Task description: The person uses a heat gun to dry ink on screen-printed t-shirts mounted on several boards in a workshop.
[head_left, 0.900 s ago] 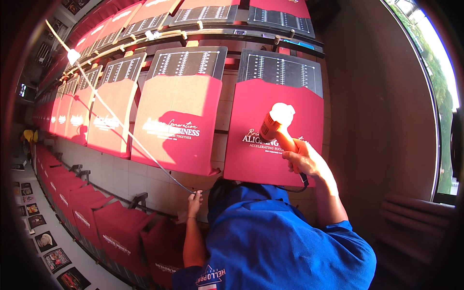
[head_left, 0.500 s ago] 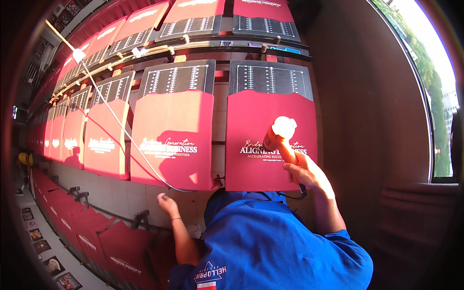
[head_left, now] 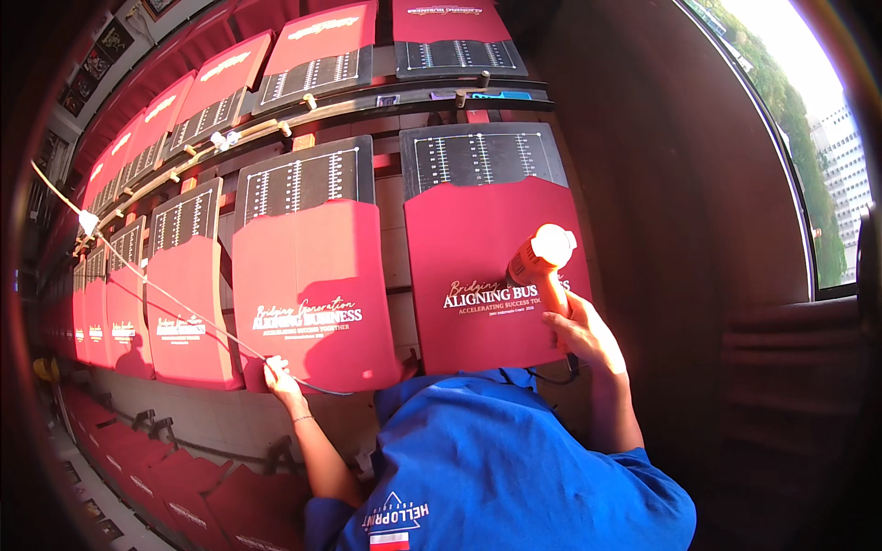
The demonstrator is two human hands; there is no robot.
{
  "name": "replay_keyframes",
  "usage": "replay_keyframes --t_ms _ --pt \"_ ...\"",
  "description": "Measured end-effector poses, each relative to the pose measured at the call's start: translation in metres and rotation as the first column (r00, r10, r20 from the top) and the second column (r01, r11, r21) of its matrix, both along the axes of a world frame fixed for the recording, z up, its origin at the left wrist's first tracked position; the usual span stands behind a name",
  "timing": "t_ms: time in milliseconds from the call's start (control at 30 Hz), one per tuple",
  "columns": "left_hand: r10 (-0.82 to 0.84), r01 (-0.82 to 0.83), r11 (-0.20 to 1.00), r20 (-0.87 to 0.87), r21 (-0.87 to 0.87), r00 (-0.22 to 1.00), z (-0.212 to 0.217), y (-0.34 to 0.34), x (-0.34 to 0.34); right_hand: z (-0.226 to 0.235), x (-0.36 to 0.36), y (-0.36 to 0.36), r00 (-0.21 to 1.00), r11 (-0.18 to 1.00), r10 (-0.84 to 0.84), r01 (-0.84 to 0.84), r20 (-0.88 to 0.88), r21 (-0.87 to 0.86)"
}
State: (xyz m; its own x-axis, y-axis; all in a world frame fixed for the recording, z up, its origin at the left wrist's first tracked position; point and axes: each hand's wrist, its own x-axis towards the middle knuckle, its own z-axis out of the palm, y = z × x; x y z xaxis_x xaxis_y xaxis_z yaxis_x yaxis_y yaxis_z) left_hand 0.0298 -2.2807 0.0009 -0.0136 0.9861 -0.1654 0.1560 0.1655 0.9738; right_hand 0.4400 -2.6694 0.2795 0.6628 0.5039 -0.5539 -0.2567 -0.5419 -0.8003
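My right hand (head_left: 588, 332) grips the handle of an orange heat gun (head_left: 530, 264), tilted over a dark red shirt (head_left: 496, 220) with a white print. That shirt lies on a black board (head_left: 487, 151) marked with white scales. A dark cord hangs below the handle. My left hand (head_left: 287, 381) has its fingers curled on a thin pale cord (head_left: 197, 312), at the lower edge of the neighbouring red shirt (head_left: 308, 257). The cord rises to the far left, through a white connector (head_left: 88, 222).
More boards with red shirts stand in rows at left and beyond a dark rail (head_left: 349, 106) fitted with wooden pegs. Behind my left arm, another row of red shirts (head_left: 175, 482) runs along the lower left. A window (head_left: 822, 156) is at the right beside a dark wall.
My left hand has moved left and forward onto the cord, and the cord now hangs further left. The view has shifted and turned slightly. My right hand still holds the heat gun over the same shirt.
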Motion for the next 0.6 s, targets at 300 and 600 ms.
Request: replay_keyframes --t_ms 300,600 --pt "0.195 -0.093 0.958 -0.380 0.271 0.904 0.007 -0.022 0.029 -0.016 0.005 -0.011 0.999 1.000 -0.008 0.009 0.033 -0.007" --pt "0.270 -0.039 0.918 -0.553 0.394 0.788 0.023 -0.030 0.045 -0.007 0.000 -0.016 0.995 0.996 -0.089 0.089 0.048 -0.002"
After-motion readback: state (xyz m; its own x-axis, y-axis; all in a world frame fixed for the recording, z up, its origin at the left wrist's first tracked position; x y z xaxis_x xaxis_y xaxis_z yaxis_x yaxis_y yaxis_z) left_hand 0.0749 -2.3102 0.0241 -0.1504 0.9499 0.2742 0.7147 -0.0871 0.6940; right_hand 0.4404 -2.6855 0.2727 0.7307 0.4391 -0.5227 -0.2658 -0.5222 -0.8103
